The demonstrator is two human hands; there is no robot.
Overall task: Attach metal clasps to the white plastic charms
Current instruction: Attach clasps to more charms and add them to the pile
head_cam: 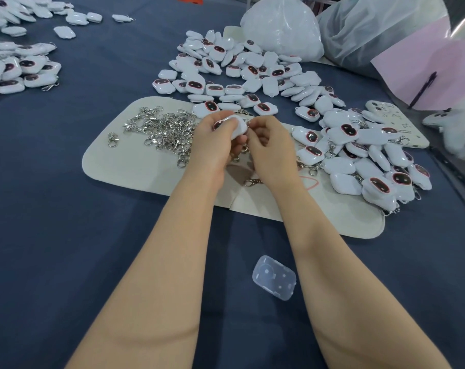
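Charm (236, 127), white and rounded, is held up above the middle of the cream mat (119, 163), between both hands. The left hand (212, 141) grips it, fingers curled round its underside and thumb pressed on top. The right hand (268, 145) meets it from the right, fingertips pinched narrowly on a small metal clasp (244, 149) at the charm's edge. Fingers hide most of the clasp, so whether it is hooked on cannot be told.

The mat lies on the blue-covered table (66, 222), about midway across. On the mat's left half sits a tangled pile of clasps (164, 129), with a single clasp (112, 139) just apart on its left. A loose clasp (252, 181) lies on the mat under the wrists.

Toward the table's far edge, just beyond the mat, spreads a heap of charms (239, 67), many showing dark faces ringed in red. A second heap (372, 161), with clasps poking out, covers the mat's right end. More charms (18, 67) lie at the far left corner.

A clear plastic case (274, 276) rests toward the near edge, between the forearms. A white bag (282, 27) stands at the far edge behind the heap. A phone (393, 121) in a pale cover lies beside the second heap, and a pink sheet (439, 70) lies toward the far right corner.
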